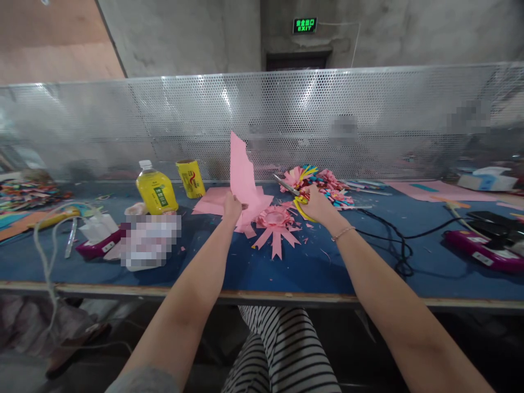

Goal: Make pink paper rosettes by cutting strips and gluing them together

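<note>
My left hand [233, 207] grips a sheet of pink paper [241, 169] that stands up from the table, its right edge cut unevenly. In my right hand [315, 203] is a pair of scissors [287, 185] with yellow handles, the metal blades pointing up and left, apart from the sheet. Between the hands lies a pink paper rosette [275, 216] with notched strips fanning toward me. More pink paper [209, 201] rests flat beside and behind my left hand. Behind my right hand is a heap of pink, yellow and blue paper pieces [327, 183].
Left of the paper stand a bottle of yellow liquid [154, 188] and a yellow can [190, 179]. Purple power strips [98, 246] [483, 251] with cables lie at both sides. A perforated metal panel [196, 125] closes the back of the blue table [295, 281].
</note>
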Available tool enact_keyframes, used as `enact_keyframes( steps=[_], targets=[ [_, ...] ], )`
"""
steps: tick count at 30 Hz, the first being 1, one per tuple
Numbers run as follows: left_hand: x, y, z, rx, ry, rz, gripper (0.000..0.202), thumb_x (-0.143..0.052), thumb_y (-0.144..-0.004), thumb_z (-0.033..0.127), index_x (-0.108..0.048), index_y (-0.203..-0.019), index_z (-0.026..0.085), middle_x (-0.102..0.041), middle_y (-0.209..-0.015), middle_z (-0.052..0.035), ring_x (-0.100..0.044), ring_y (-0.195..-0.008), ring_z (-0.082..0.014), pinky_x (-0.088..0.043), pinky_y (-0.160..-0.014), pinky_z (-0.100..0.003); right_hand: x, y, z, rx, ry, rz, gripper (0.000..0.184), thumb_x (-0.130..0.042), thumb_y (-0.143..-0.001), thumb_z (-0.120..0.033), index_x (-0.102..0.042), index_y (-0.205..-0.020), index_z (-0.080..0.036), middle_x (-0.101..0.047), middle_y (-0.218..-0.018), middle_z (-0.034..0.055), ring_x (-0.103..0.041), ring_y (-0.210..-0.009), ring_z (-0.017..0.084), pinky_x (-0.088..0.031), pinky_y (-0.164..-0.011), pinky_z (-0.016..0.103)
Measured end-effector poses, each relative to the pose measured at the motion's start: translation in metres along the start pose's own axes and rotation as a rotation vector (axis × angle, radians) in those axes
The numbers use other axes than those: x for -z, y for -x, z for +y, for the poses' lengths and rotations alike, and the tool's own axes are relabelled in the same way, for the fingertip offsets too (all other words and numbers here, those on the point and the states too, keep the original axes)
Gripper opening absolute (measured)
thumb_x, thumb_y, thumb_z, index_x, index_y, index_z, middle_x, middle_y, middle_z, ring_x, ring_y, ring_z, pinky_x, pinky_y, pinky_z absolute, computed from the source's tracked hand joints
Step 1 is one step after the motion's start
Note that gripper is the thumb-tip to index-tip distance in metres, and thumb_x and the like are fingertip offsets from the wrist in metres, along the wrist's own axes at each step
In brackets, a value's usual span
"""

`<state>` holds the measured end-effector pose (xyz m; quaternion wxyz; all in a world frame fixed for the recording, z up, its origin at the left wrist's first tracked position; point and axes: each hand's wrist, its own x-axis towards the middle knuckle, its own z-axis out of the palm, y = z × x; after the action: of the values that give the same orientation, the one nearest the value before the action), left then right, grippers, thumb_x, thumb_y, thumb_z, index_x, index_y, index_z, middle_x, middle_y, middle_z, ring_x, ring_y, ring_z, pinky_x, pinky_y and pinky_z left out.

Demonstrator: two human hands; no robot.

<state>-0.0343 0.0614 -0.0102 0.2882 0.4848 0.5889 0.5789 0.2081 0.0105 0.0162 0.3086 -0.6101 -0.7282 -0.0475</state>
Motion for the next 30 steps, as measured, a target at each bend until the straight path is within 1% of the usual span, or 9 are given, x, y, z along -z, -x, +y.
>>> enact_keyframes(
  steps=[3,6,10,13,15,18,21,26,30],
  targets=[
    [-0.003,0.002,0.003,-0.096,0.187,0.009,0.038,-0.026,-0.082,0.013,-0.028,-0.120,0.020,-0.048,-0.113,-0.0108,-0.063,-0.064,-0.0086,-0.053,-0.064,-0.024,-0.003,0.002,-0.006,0.017,-0.058,-0.021,0.039,-0.044,-0.076,-0.041,-0.038,-0.103,-0.014,-0.058,-0.095,0.0135,-0.056,-0.085,0.023,-0.039,-0.067,0.028],
    [-0.004,0.005,0.009,-0.175,0.342,-0.056,0.048,-0.029,-0.079,0.009,-0.024,-0.123,0.027,-0.049,-0.111,-0.0065,-0.064,-0.073,-0.0098,-0.052,-0.069,-0.025,-0.007,0.005,-0.014,0.027,-0.127,-0.062,0.038,-0.044,-0.076,-0.040,-0.037,-0.103,-0.015,-0.058,-0.091,0.0116,-0.056,-0.079,0.022,-0.039,-0.065,0.028],
    [-0.006,0.013,0.016,-0.220,0.403,-0.125,0.048,-0.036,-0.079,0.015,-0.022,-0.122,0.029,-0.052,-0.107,-0.0045,-0.063,-0.081,-0.0124,-0.051,-0.070,-0.026,-0.018,0.008,-0.022,0.062,-0.241,-0.037,0.035,-0.044,-0.075,-0.040,-0.035,-0.100,-0.016,-0.057,-0.085,0.0077,-0.055,-0.072,0.019,-0.039,-0.063,0.027],
    [-0.013,0.021,0.016,-0.203,0.345,-0.238,0.045,-0.044,-0.077,0.021,-0.028,-0.118,0.026,-0.056,-0.101,-0.0037,-0.062,-0.082,-0.0130,-0.050,-0.071,-0.027,-0.023,0.006,-0.026,0.020,-0.323,0.006,0.033,-0.043,-0.077,-0.037,-0.033,-0.100,-0.016,-0.057,-0.085,0.0076,-0.054,-0.070,0.017,-0.040,-0.063,0.027],
    [-0.020,0.025,0.012,-0.186,0.352,-0.335,0.044,-0.048,-0.074,0.022,-0.034,-0.115,0.022,-0.058,-0.093,-0.0036,-0.063,-0.076,-0.0128,-0.050,-0.071,-0.029,-0.024,0.004,-0.027,-0.030,-0.378,0.031,0.035,-0.044,-0.076,-0.036,-0.031,-0.101,-0.015,-0.056,-0.086,0.0085,-0.054,-0.070,0.016,-0.041,-0.063,0.026],
    [-0.029,0.030,0.008,-0.150,0.387,-0.423,0.043,-0.050,-0.068,0.015,-0.041,-0.109,0.018,-0.058,-0.074,-0.0003,-0.060,-0.058,-0.0105,-0.051,-0.066,-0.031,-0.021,-0.001,-0.020,-0.119,-0.417,0.086,0.039,-0.046,-0.075,-0.038,-0.031,-0.102,-0.014,-0.056,-0.091,0.0104,-0.054,-0.075,0.017,-0.042,-0.067,0.027],
    [-0.031,0.035,0.010,-0.095,0.414,-0.516,0.048,-0.049,-0.062,0.007,-0.042,-0.109,0.016,-0.055,-0.062,0.0029,-0.056,-0.051,-0.0091,-0.050,-0.063,-0.029,-0.018,-0.008,-0.008,-0.222,-0.449,0.121,0.041,-0.048,-0.073,-0.038,-0.031,-0.103,-0.016,-0.055,-0.094,0.0106,-0.055,-0.078,0.018,-0.043,-0.068,0.027],
    [-0.026,0.043,0.016,0.012,0.366,-0.673,0.051,-0.052,-0.063,0.008,-0.040,-0.111,0.013,-0.056,-0.061,0.0016,-0.057,-0.049,-0.0114,-0.049,-0.055,-0.027,-0.022,-0.016,0.010,-0.338,-0.726,0.046,0.050,-0.052,-0.070,-0.041,-0.025,-0.106,-0.020,-0.055,-0.088,0.0047,-0.053,-0.060,0.012,-0.045,-0.055,0.025],
    [-0.023,0.045,0.016,-0.019,0.341,-0.754,0.050,-0.059,-0.065,0.015,-0.042,-0.112,0.012,-0.061,-0.074,-0.0047,-0.058,-0.049,-0.0117,-0.050,-0.054,-0.028,-0.021,-0.014,0.010,-0.223,-0.771,0.072,0.054,-0.054,-0.068,-0.041,-0.022,-0.107,-0.022,-0.053,-0.085,0.0016,-0.050,-0.055,0.009,-0.044,-0.051,0.022]
  ],
)
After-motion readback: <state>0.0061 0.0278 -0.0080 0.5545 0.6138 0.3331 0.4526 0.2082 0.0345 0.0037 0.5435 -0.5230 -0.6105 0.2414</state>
